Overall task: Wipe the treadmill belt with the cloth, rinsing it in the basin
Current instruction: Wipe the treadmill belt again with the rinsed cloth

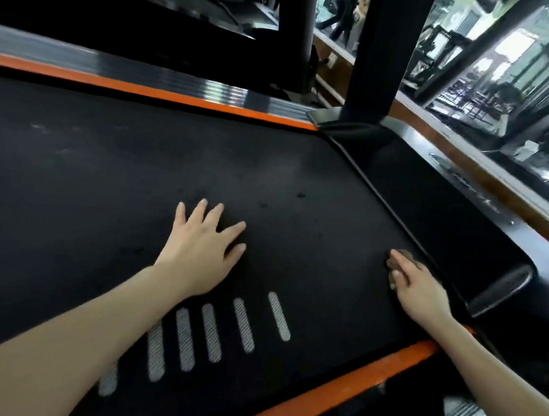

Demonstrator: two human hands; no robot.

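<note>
- Left hand [202,251]: middle of the frame, forearm entering from the lower left corner. Palm down, flat on the belt. Grip spread: four fingers fanned apart and straight, thumb out to the right, holding nothing.
- Right hand [421,291]: right of centre, forearm entering from the lower right edge. Palm down, wrist low. Grip pressed together: fingers close side by side and nearly straight, laid over the cloth and pressing it onto the belt, with the thumb at the cloth's near side. The outline is slightly blurred.
- Small brown wadded cloth [397,255]: under the right fingertips, on the belt just beside its right-hand edge. Only its far end shows past the fingers.
- Wide black textured treadmill belt [137,180]: fills the centre and left of the frame. It shows faint pale smudges at upper left and a few dark specks above the left hand.
- Row of short grey woven stripes [210,332]: printed on the belt, below the left hand, running toward the lower left.
- Orange side trims: one along the far edge [112,85], one along the near edge [335,376], the right forearm crossing over the latter.
- Ribbed silver foot rail [146,63]: just beyond the far orange trim.
- Glossy black motor cover [432,194]: right of the belt, touching its edge.
- Black upright post [374,51]: rises from the cover's far corner at top centre.
</note>
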